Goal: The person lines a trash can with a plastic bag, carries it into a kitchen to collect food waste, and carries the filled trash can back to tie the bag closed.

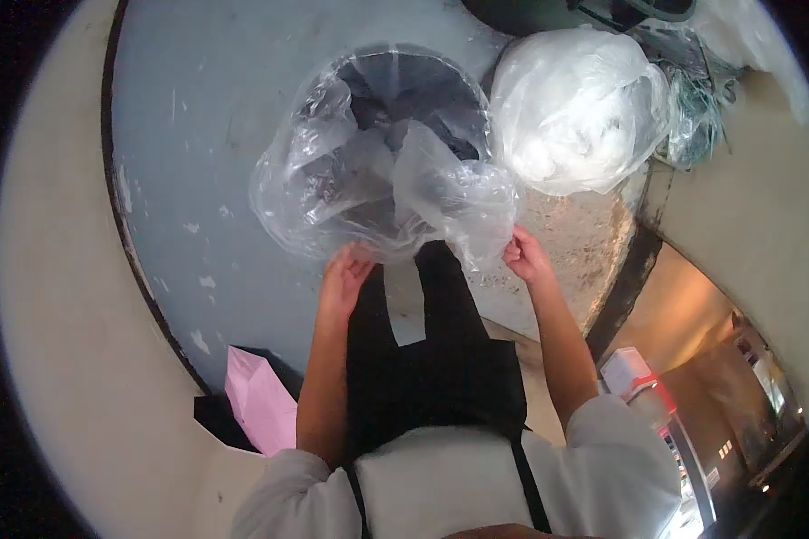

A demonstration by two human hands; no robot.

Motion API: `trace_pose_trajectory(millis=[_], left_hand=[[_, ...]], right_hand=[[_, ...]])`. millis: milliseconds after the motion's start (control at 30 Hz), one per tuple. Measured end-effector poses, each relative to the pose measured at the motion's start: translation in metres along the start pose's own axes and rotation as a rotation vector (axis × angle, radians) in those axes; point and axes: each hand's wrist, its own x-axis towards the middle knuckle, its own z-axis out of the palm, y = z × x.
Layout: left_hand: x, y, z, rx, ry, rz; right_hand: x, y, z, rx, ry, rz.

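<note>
A large clear plastic bag [351, 180] lines a round dark bin [413, 76], its loose edge spread over the rim toward me. On the left, my left hand [346, 274] is closed on the bag's near edge, fingers curled. To the right, my right hand [525, 255] pinches the bag's edge between thumb and fingers. The bag's loose folds hang between the two hands, and the bin's near wall is hidden beneath the plastic.
A full white plastic bag [580, 112] stands right of the bin, beside tangled green plastic [695, 117]. A dark container [539, 13] is at the top. Pink paper [259, 400] lies at lower left. A red-and-white box [629, 373] sits at lower right.
</note>
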Motion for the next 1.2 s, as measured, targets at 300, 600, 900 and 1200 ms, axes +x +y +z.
trace_pose_trajectory(millis=[300, 600, 900, 1200], left_hand=[[0.006, -0.056, -0.123, -0.370, 0.621, 0.073], [-0.036, -0.061, -0.055, 0.898, 0.480, 0.845], [-0.055, -0.009, -0.084, 1.368, -0.045, 0.685], [0.094, -0.044, -0.044, 2.017, 0.075, 0.105]], right_hand=[[0.024, 0.030, -0.084, 0.126, 0.470, -0.325], [0.001, 0.055, -0.018, -1.836, 0.273, -0.360], [0.035, 0.039, -0.006, -2.260, 0.276, -0.503], [0.129, 0.075, -0.058, -2.197, 0.979, -0.238]])
